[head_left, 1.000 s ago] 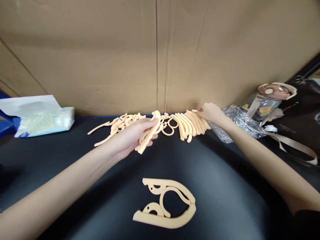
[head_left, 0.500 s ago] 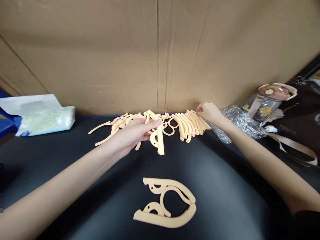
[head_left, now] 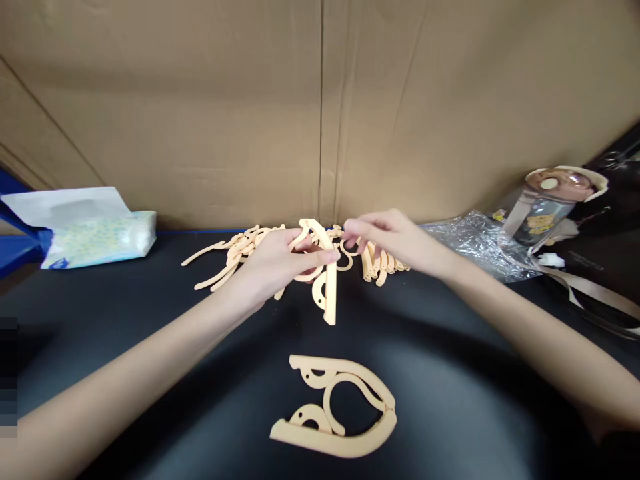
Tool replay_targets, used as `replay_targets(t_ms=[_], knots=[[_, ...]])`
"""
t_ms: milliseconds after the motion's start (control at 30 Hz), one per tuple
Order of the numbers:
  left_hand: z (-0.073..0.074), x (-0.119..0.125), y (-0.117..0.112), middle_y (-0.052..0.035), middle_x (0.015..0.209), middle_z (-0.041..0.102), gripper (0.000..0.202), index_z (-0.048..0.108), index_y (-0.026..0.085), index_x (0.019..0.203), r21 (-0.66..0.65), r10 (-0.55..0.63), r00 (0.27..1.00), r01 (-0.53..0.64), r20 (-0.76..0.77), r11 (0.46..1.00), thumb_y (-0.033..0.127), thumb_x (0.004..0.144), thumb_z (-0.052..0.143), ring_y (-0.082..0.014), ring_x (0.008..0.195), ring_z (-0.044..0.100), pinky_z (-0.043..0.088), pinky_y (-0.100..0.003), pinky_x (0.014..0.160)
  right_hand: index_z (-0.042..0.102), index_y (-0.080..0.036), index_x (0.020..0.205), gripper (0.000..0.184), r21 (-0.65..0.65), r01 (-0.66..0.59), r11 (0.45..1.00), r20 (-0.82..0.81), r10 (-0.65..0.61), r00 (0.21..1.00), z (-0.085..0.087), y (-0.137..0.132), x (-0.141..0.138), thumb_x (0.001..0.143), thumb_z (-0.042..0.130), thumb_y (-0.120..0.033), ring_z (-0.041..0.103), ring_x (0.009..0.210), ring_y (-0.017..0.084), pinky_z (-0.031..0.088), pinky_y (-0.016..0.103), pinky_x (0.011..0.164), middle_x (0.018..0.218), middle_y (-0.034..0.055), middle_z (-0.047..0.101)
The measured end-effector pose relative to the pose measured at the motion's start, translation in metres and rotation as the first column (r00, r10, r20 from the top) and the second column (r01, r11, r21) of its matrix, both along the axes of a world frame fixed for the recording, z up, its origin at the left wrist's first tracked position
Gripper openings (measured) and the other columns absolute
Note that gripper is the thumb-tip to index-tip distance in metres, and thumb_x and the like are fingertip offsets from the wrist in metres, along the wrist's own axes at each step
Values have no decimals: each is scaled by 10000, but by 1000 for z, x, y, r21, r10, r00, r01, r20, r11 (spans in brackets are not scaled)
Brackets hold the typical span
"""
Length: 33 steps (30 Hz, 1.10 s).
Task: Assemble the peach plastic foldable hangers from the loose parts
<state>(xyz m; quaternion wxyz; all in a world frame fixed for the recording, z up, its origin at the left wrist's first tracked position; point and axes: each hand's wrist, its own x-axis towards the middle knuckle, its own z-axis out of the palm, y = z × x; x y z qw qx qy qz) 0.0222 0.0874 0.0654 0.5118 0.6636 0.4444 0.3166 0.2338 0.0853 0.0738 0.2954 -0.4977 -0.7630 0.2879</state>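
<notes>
My left hand (head_left: 267,270) grips a beige folding clothes hanger (head_left: 331,293), thumb across its long arm, raised above the black table. Close to its right, my right hand (head_left: 397,240) has its fingertips drawn together. Whatever they may hold is too small or hidden to make out. Behind and below that hand lies a row of curved beige hanger arms (head_left: 383,262), partly covered. A loose pile of beige hanger parts (head_left: 237,252) spreads behind my left hand. Nearer to me, a second folded hanger (head_left: 357,445) rests flat with its round hook between its arms.
At the left is a soft tissue pack (head_left: 107,237) with a white sheet on top. Crumpled clear plastic (head_left: 465,243) lies on the right, beside a drinking bottle (head_left: 545,210) with a strap. A cardboard wall (head_left: 200,113) closes off the back of the table.
My right hand has come left from the far end of the row of hanger arms to beside the held hanger. My left hand still grips the hanger, slightly lower and farther right in view.
</notes>
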Motion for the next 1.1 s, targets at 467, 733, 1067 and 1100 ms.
replay_targets(t_ms=[467, 733, 1067, 1100], knots=[[1, 1, -6, 68, 610, 494, 349, 429, 190, 709, 268, 10, 999, 1, -37, 963, 444, 949, 435, -38, 437, 491, 351, -152, 411, 624, -149, 896, 300, 337, 63, 939, 99, -102, 990, 13, -9, 0, 943, 502, -418, 548, 607, 106, 386, 242, 590, 743, 13, 653], [11, 6, -12, 93, 507, 339, 345, 368, 205, 670, 27, -50, 995, 48, 85, 999, 349, 984, 359, -36, 330, 274, 373, -174, 363, 561, -152, 1155, 263, 693, -300, 656, 642, -372, 670, 0, -26, -11, 992, 354, -161, 624, 774, 172, 307, 287, 527, 888, 65, 678], [6, 19, -23, 55, 576, 497, 317, 451, 176, 638, 82, -2, 1000, 1, 14, 997, 284, 936, 430, -55, 458, 461, 398, -168, 464, 552, -158, 882, 222, 403, 168, 900, 213, -271, 939, 5, 0, 4, 960, 353, -218, 523, 513, 122, 379, 254, 546, 643, 28, 621], [6, 19, -17, 45, 596, 520, 296, 483, 174, 634, 31, 50, 999, -50, 16, 998, 267, 914, 453, -69, 491, 492, 426, -176, 474, 544, -170, 869, 225, 324, 219, 921, 62, -251, 966, 8, 4, 8, 964, 354, -242, 502, 492, 110, 387, 248, 531, 636, 15, 604]])
